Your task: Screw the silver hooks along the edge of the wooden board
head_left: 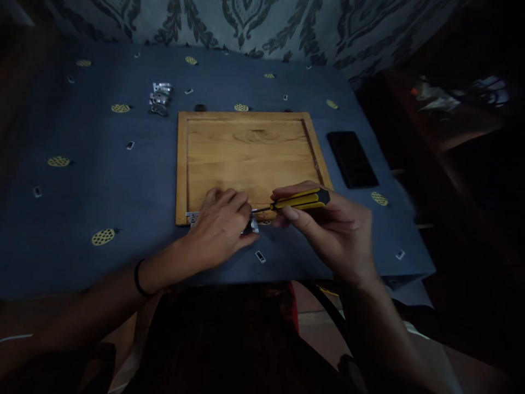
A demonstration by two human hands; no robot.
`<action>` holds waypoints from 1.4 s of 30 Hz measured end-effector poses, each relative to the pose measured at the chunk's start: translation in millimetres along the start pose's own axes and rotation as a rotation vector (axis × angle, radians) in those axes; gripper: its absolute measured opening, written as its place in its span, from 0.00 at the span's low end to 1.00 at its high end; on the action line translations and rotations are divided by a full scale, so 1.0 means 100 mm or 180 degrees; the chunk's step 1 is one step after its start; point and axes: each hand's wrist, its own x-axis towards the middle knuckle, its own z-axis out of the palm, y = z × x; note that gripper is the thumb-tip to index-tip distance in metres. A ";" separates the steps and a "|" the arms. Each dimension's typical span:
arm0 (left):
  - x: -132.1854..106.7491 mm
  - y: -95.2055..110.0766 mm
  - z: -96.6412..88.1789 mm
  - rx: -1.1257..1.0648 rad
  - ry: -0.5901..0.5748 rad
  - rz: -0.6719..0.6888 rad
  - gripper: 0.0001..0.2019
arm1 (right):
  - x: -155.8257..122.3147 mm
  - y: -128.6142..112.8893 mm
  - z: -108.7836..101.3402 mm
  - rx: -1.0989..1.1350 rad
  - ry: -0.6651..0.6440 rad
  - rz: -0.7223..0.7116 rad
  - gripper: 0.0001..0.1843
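A framed wooden panel point(250, 158) lies flat on the table. At its near edge is a metal hinge point(255, 224), partly hidden under my left hand point(221, 221). The fingers of that hand are curled over the hinge and hold it against the wood. A second metal piece point(192, 218) shows at the panel's near left corner. My right hand point(328, 230) grips a screwdriver point(301, 201) by its yellow and black handle. Its thin shaft points left, with the tip at the hinge beside my left fingers; the exact contact is hidden.
Several metal hinges point(160, 98) are grouped on the blue patterned tablecloth point(90, 191), beyond the panel's left corner. To the panel's right lies a black phone point(353, 159). A patterned curtain or wall covering point(254, 24) rises behind the table. The light is dim.
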 end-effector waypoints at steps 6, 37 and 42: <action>0.01 0.01 -0.01 -0.0024 -0.0048 -0.0017 0.18 | 0.03 0.04 0.02 -0.0456 0.0115 -0.0406 0.05; -0.01 0.00 -0.01 0.0001 0.0053 0.0038 0.15 | -0.05 0.02 0.10 -0.0805 0.1398 -0.0634 0.03; -0.02 -0.01 0.02 0.0032 0.0143 0.0055 0.16 | -0.06 0.03 0.07 -0.1113 0.1075 -0.0645 0.05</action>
